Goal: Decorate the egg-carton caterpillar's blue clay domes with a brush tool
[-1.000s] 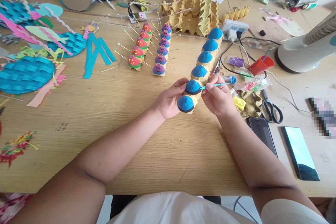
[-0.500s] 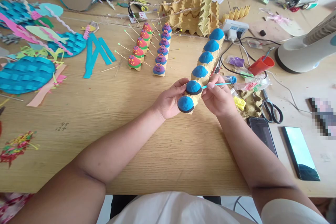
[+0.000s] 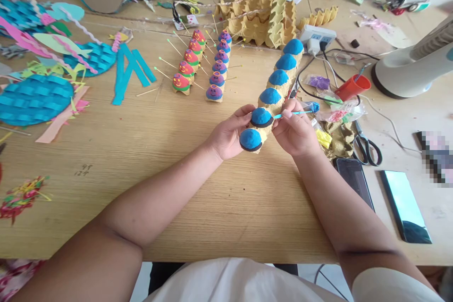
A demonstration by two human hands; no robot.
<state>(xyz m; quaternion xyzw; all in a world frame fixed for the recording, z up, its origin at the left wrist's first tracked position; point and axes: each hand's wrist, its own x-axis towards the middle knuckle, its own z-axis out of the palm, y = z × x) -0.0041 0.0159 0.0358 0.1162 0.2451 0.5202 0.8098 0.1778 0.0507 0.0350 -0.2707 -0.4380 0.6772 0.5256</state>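
Observation:
A long strip of egg carton (image 3: pixel 271 96) with several blue clay domes is held up above the table, slanting away to the right. Black bands edge the lower side of the two nearest domes. My left hand (image 3: pixel 233 134) grips the strip's left side near its close end, thumb on top. In my right hand (image 3: pixel 295 130) a thin light-blue tool (image 3: pixel 299 113) is pinched, its tip by the black band of the second dome. The right fingers also touch the strip's right side, partly hidden behind it.
Red-green and purple carton caterpillars (image 3: pixel 186 70) with pins stand beyond my left hand. Woven blue paper fish (image 3: pixel 35 99) lie left. To the right are scissors (image 3: pixel 368 148), two phones (image 3: pixel 405 207), a red cup (image 3: pixel 354 87), cables and a white appliance (image 3: pixel 410 63). Egg trays (image 3: pixel 251 21) stand behind.
The tip of the blue tool has moved slightly right, away from the second dome's surface. My left hand and the strip have hardly moved.

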